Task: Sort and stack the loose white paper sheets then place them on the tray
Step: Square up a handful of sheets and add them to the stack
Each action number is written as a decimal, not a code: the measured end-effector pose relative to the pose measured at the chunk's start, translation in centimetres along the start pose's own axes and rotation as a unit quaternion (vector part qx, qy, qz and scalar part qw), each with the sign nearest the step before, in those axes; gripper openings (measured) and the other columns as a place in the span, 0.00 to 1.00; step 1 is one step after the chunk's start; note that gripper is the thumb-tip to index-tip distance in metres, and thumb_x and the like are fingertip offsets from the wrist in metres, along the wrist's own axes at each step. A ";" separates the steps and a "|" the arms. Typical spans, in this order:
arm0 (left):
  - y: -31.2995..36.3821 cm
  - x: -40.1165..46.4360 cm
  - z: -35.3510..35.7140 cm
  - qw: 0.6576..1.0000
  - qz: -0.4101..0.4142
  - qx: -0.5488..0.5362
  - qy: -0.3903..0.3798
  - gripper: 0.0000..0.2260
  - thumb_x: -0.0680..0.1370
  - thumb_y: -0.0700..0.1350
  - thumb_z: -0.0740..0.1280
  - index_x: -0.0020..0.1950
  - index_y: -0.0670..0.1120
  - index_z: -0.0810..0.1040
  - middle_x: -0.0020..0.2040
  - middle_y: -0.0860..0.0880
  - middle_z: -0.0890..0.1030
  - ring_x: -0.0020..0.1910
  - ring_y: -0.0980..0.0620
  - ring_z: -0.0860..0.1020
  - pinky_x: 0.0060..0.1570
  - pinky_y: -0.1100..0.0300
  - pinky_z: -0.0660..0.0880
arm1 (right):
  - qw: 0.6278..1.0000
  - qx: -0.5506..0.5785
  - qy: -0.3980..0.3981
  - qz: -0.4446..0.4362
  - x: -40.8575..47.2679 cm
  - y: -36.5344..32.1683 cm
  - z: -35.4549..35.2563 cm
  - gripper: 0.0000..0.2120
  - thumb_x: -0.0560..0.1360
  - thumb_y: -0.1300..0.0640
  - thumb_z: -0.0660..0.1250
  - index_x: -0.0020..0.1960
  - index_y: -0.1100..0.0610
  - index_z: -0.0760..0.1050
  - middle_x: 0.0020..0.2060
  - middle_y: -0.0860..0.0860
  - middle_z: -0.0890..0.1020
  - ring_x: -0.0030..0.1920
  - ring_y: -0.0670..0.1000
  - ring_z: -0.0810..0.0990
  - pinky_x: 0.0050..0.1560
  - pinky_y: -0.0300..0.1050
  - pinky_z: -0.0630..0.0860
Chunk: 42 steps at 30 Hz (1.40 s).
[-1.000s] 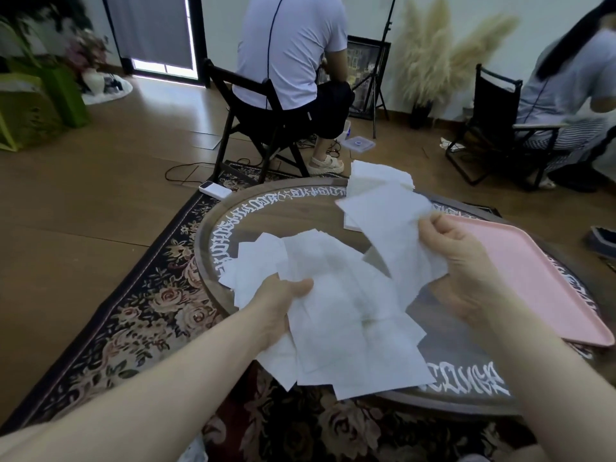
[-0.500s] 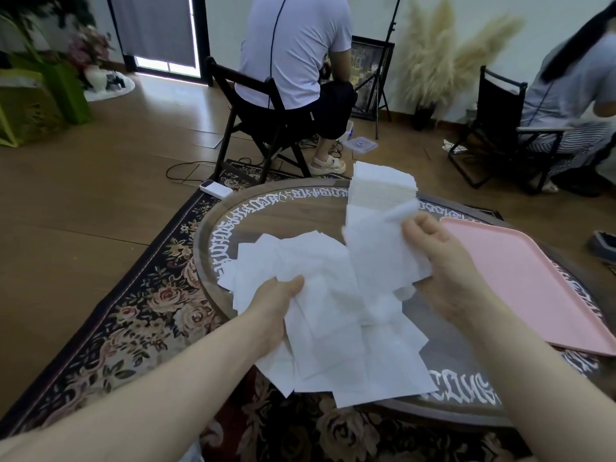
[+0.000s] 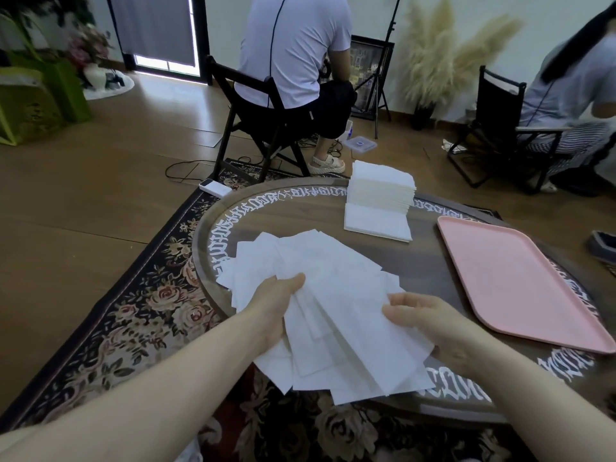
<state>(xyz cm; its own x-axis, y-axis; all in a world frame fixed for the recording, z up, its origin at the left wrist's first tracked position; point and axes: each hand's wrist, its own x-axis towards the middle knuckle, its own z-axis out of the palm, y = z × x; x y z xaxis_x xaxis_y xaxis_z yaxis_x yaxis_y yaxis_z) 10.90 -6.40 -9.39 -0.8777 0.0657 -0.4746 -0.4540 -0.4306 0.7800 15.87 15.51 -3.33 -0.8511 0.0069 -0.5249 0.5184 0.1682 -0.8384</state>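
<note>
Gathering step in hand. Your left hand (image 3: 276, 306) pinches fanned loose sheets (image 3: 320, 315) at table's 6 o'clock; right hand (image 3: 430, 323) grips fan's right edge. Next, likely: square edges, add to stack (image 3: 380, 201) at 12 o'clock. Tray (image 3: 520, 281) waits bare, 3 o'clock.

A: Surface?
B: Round dark wooden table (image 3: 423, 261), white lettering around its rim. It stands on a floral rug (image 3: 133, 315) over wood flooring.

A: What rests on it?
B: Pink tray (image 3: 520, 281) at the right. A neat stack of white sheets (image 3: 380, 198) at the far edge. Loose white sheets (image 3: 333, 295) fanned at the near side, overhanging the edge.
</note>
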 end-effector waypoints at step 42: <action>0.7 -0.9 0.3 0.995 0.074 0.060 0.024 0.03 0.80 0.41 0.67 0.51 0.46 0.80 0.43 0.49 0.86 0.45 0.48 0.84 0.42 0.54 0.80 | 0.851 -0.502 -0.020 -0.151 2.8 -3.2 0.5 0.05 0.76 0.54 0.67 0.51 0.46 0.77 0.42 0.44 0.74 0.56 0.55 0.64 0.53 0.47 0.61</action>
<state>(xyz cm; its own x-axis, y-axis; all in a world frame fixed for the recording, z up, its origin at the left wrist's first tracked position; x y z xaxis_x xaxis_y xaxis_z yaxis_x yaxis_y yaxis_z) 11.35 -6.50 -8.24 -0.9297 -0.0341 -0.3667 -0.3372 -0.3221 0.8847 11.91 14.49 -2.17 -0.9191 -0.2161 -0.3296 -0.0724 0.9146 -0.3977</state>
